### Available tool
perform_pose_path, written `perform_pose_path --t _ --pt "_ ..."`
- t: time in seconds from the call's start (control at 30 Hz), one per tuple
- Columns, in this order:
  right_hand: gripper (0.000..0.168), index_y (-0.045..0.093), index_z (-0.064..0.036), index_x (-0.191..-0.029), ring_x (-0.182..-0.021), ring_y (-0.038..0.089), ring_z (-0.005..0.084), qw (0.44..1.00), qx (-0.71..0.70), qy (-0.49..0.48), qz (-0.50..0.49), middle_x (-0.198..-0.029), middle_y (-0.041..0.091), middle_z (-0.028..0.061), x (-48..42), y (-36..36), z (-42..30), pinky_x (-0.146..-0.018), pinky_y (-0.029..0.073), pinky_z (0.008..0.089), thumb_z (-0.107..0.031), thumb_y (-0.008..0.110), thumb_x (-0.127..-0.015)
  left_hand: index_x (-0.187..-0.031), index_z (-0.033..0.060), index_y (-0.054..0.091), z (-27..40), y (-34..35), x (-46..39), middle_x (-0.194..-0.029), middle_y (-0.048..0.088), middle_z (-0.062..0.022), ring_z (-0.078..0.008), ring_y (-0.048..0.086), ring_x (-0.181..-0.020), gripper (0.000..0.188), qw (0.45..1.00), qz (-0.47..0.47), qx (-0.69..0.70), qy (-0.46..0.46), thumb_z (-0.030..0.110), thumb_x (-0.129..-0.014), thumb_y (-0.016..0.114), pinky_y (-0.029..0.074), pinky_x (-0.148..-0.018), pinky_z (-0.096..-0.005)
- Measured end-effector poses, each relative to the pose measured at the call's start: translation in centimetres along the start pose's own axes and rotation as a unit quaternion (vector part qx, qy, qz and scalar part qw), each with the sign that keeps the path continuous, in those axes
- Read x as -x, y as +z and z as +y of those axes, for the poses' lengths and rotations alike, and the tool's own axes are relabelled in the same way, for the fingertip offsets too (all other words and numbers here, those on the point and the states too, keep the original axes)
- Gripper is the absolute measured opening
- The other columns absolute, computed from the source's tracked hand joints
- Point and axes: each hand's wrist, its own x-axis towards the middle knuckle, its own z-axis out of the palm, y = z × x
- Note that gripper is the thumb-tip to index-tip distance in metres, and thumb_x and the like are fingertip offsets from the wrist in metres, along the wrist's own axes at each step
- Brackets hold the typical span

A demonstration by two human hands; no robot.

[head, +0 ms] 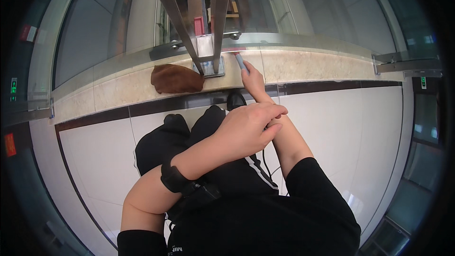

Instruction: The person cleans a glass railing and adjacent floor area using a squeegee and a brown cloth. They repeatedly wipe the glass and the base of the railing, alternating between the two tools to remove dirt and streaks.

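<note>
My right hand (254,78) is closed around the grey-blue handle of a brush-like tool (240,60) with a red head. That head lies at the foot of a glass panel, on the far side of a beige stone ledge (302,65); its exact kind is hard to tell. My left hand (254,122) crosses over to my right forearm, fingers slightly bent, with nothing seen in it; part of its palm side is hidden. On the ledge to the left lies a crumpled brown cloth (177,79), touching the base of a metal post.
Two upright metal bars (220,17) rise from a base plate (220,67) on the ledge, just left of the tool. Glass panels (295,17) with metal fittings stand along the ledge. White floor tiles (334,121) with a dark border lie below, and a cable hangs near my leg.
</note>
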Motion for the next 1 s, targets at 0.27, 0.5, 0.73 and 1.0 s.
perform_pose_path --t 0.27,0.5,0.73,1.0 --pt "0.040 0.056 -0.012 -0.121 -0.094 0.060 0.0376 0.999 -0.025 0.039 -0.026 -0.104 0.063 0.0200 4.0 -4.4 3.8 -0.082 0.047 0.0403 -0.028 0.050 -0.084 -0.107 0.0081 0.060 -0.1 -0.1 1.5 -0.088 0.062 -0.0103 -0.0268 0.061 -0.082 0.026 0.997 0.001 -0.073 0.004 0.015 -0.082 0.060 0.048 -0.072 -0.0362" --pt "0.040 0.057 -0.009 -0.121 -0.088 0.062 0.0274 0.999 -0.010 0.025 0.023 -0.098 0.065 0.0173 -1.3 -4.2 3.9 -0.079 0.047 0.0342 -0.026 0.052 -0.085 -0.106 0.0073 0.060 0.3 0.1 1.2 -0.088 0.062 -0.0100 -0.0269 0.061 -0.081 0.025 0.998 0.003 -0.057 0.018 0.016 -0.082 0.060 0.048 -0.072 -0.0363" --pt "0.042 0.056 -0.011 -0.122 -0.100 0.059 0.0360 0.998 -0.032 0.033 -0.035 -0.107 0.062 0.0205 1.9 -5.5 5.3 -0.086 0.046 0.0396 -0.027 0.049 -0.084 -0.105 0.0073 0.060 -0.4 -0.1 1.9 -0.087 0.062 -0.0094 -0.0254 0.061 -0.078 0.025 0.996 0.014 -0.079 0.034 0.018 -0.082 0.060 0.049 -0.069 -0.0359" --pt "0.042 0.056 -0.010 -0.121 -0.100 0.059 0.0363 0.999 -0.004 0.037 -0.010 -0.106 0.062 0.0204 -1.5 -4.5 3.6 -0.086 0.046 0.0395 -0.027 0.049 -0.084 -0.104 0.0073 0.060 -0.3 0.1 1.0 -0.088 0.063 -0.0093 -0.0249 0.061 -0.079 0.025 0.998 0.012 -0.055 0.015 0.019 -0.083 0.059 0.049 -0.070 -0.0350"
